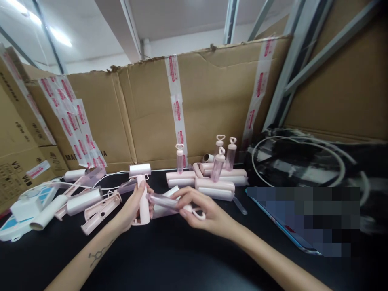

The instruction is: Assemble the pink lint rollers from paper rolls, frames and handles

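My left hand [135,206] is closed around a pale pink lint roller frame [144,206], held upright over the black table. My right hand [201,208] pinches the heart-ringed end of a clear pinkish handle [163,201]. The handle's other end meets the side of the frame near my left fingers; how far it goes in, I cannot tell. Behind my hands, partly hidden, lies a white paper roll [168,206]. Farther back are several finished-looking pink lint rollers [215,188], some with clear heart-topped handles [218,167] standing up from them.
On the left lie loose white rolls [85,201], open pink frames [101,212] and a power strip [12,228] with white cables. A cardboard wall [145,113] closes off the back. At right are a blue-edged pixelated item [281,224] and a coiled white cable [339,173].
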Demonstrator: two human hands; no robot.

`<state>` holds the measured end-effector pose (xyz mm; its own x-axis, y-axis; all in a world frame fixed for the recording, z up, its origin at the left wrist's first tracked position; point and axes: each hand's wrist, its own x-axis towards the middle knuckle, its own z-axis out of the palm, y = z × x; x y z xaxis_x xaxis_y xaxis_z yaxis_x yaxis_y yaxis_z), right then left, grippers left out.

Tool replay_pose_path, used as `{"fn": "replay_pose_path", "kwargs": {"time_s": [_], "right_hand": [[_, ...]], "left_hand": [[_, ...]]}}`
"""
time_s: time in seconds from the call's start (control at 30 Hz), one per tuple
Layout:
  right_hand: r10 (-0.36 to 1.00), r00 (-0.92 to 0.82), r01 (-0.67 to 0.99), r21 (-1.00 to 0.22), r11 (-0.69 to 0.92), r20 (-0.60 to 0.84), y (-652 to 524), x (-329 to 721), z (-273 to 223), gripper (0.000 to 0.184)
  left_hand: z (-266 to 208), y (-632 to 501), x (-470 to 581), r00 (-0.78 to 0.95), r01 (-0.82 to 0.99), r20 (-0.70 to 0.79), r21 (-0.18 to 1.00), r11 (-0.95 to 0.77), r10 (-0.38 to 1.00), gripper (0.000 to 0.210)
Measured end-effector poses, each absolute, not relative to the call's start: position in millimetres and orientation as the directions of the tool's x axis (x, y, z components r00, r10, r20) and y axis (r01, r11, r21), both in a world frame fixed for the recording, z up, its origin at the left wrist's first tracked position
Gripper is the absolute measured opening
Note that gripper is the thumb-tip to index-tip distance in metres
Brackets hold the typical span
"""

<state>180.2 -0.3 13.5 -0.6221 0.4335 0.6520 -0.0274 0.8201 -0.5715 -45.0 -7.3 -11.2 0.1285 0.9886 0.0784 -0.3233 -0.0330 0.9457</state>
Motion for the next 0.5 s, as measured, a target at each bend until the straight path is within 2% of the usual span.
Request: {"fn": "replay_pose_path", "kwargs": {"time_s": [0.07,0.13,0.23,0.3,0.5], "right_hand": [[0.396,-0.652,-0.030,-0.544,0.839,0.647,-3.3,179.7,13.4,0.008],[0.440,-0.644,-0.039,-0.601,0.798,0.626,-3.7,178.7,11.4,0.007],[0.609,-0.562,-0.109,-0.781,0.615,0.559,-0.7,175.0,4.8,0.008],[0.704,-0.504,-0.174,-0.857,0.485,0.500,1.4,170.7,0.1,0.012],[0.865,-0.420,-0.322,-0.936,0.140,0.274,-4.1,157.2,-5.1,0.023]], "left_hand": [[-14.1,-4.6,-47.0,0.175,-0.244,0.054,0.970,-0.009,0.983,0.040],[-14.5,-4.7,-49.1,0.227,-0.167,0.035,0.986,0.004,0.973,0.042],[-11.9,-7.4,-49.9,0.243,-0.102,0.064,0.994,-0.041,0.968,0.044],[-9.8,-9.0,-48.3,0.215,-0.084,0.114,0.992,-0.099,0.970,0.045],[-5.7,-13.4,-42.4,0.115,-0.057,0.246,0.969,-0.241,0.962,0.043]]}}
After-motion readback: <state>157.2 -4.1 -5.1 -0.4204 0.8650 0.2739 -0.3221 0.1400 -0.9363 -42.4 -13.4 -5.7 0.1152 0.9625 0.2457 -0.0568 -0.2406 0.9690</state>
